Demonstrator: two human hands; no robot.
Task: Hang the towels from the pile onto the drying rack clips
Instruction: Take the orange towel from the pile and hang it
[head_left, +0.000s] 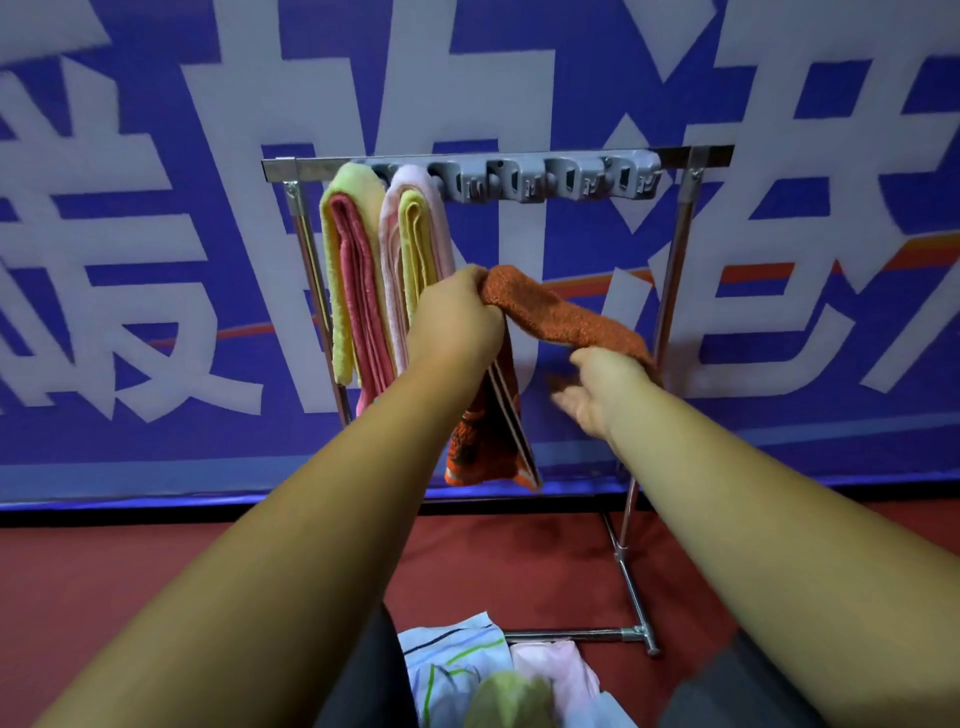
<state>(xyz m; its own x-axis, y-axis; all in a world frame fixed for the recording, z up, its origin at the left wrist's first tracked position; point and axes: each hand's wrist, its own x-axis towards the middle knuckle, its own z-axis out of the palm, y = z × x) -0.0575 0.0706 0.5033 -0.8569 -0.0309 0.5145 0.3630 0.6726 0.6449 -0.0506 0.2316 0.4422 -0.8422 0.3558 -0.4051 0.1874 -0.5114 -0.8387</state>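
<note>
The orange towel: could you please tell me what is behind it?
Behind the orange towel stands the drying rack, with a blue banner beyond. The towel hides part of the banner; the left hand covers its gripped end.

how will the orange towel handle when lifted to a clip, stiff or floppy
Probably floppy: the orange towel drapes from the left hand over the right hand, its end hanging limp. Its nubby weave likely resists slipping.
</note>
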